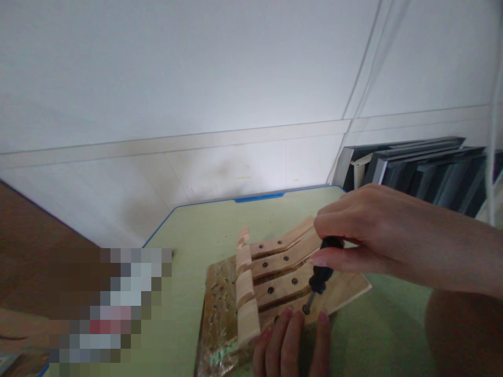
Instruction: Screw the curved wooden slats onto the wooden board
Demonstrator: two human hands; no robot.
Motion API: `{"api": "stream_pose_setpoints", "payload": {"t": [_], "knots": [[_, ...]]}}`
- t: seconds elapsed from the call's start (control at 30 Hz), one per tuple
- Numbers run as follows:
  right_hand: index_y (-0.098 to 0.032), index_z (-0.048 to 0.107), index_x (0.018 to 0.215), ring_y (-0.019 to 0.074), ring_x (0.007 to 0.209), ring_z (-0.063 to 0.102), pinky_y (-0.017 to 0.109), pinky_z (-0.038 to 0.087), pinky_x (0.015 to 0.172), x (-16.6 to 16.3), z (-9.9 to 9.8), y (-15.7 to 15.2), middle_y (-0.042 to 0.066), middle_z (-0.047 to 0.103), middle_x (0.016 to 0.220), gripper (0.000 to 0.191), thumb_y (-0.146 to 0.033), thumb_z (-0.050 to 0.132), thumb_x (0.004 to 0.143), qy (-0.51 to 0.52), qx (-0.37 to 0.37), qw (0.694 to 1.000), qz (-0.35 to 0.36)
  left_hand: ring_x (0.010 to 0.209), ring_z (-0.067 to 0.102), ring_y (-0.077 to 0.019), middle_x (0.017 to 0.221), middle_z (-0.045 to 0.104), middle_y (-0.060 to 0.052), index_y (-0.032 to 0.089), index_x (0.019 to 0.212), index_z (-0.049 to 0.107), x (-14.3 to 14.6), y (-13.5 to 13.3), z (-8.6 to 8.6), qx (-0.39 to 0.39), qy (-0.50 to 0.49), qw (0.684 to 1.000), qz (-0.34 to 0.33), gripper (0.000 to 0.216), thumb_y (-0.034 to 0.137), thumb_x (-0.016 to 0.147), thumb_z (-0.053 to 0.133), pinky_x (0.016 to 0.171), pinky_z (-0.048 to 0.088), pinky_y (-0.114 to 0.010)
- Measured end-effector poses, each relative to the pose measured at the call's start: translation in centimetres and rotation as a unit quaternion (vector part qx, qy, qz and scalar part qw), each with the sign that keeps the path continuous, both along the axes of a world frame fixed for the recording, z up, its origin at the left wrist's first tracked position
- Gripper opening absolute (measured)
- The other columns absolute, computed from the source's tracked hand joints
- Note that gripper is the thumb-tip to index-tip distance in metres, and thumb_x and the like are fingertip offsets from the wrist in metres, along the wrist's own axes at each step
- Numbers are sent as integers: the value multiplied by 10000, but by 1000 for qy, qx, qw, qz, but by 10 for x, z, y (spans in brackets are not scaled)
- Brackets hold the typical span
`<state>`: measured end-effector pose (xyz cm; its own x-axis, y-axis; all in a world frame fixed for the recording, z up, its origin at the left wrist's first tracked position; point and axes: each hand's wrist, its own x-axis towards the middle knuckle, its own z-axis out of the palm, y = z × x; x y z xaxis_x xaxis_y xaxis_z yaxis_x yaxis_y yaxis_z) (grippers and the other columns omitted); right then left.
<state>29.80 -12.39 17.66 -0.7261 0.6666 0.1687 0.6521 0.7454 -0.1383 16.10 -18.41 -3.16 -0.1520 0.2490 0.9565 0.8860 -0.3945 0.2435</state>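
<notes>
My right hand [365, 230] is closed round the black handle of a screwdriver [320, 275]. The screwdriver slants downward, its metal tip at a dark screw [306, 309] in the nearest slat. Pale wooden slats with a bend in them make up a slatted wooden piece [275, 283], and several dark screws sit in rows along it. From the bottom edge, my left hand [288, 343] grips the near side of this piece, its fingertips on either side of the screwdriver tip; its palm is out of sight. Under the slats lies a worn brown board [220, 298] marked with holes and clear tape.
The light green table [188, 230] has a blue edge and stands against a white wall [220, 73]. Dark flat panels [424, 167] lean at the right, beside a white cable [491, 131]. A pixelated patch hides something at the left.
</notes>
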Motion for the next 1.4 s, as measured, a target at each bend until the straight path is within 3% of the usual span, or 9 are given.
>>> {"api": "stream_pose_setpoints", "payload": {"t": [0.17,0.33,0.4,0.6,0.73,1.0,1.4], "knots": [[-167,500,618,91,531,402,273,215,536,-1,2,-1,-25,462,557,487,-523,404,937,13,-15,1000,17,901,596,-118,827,635,9,335,722,708,-1,0,2,1,-3,1000,1,356,210,931,448,926,387,-308],[-172,612,949,89,790,559,215,378,690,-2,7,-4,-2,616,879,175,-277,472,959,69,-96,985,125,922,592,-117,847,636,10,337,750,709,-4,0,2,-5,16,1000,-2,353,190,928,443,940,373,-308],[-170,622,1020,86,872,583,189,406,756,0,9,-6,10,628,958,187,-233,455,964,84,-122,977,153,930,591,-119,858,637,8,335,755,709,-5,0,1,-5,21,1000,-4,348,193,927,442,940,373,-308],[-164,666,947,115,935,635,166,450,759,6,8,-7,34,671,955,218,-257,469,953,111,-104,974,166,941,588,-118,855,633,7,335,759,710,-5,-2,2,-11,27,1000,-7,359,190,933,430,954,367,-306],[-140,669,927,100,850,650,159,442,712,4,7,-4,51,690,967,178,-256,534,922,128,-80,973,175,937,584,-117,860,631,10,333,756,708,-4,-3,3,-14,20,1000,-7,363,190,935,427,954,367,-305],[-137,648,907,49,567,576,178,333,523,1,7,1,-20,652,673,268,-384,544,907,99,-52,986,123,944,586,-122,864,634,3,334,764,713,-5,-2,2,-10,27,1000,-11,353,189,931,437,954,371,-313],[-191,501,668,96,508,422,262,190,526,1,0,7,-35,484,572,436,-505,386,948,1,25,1000,-15,935,585,-116,860,630,9,338,763,713,-5,-2,3,-8,27,1000,-7,355,189,931,439,956,367,-308]]}}
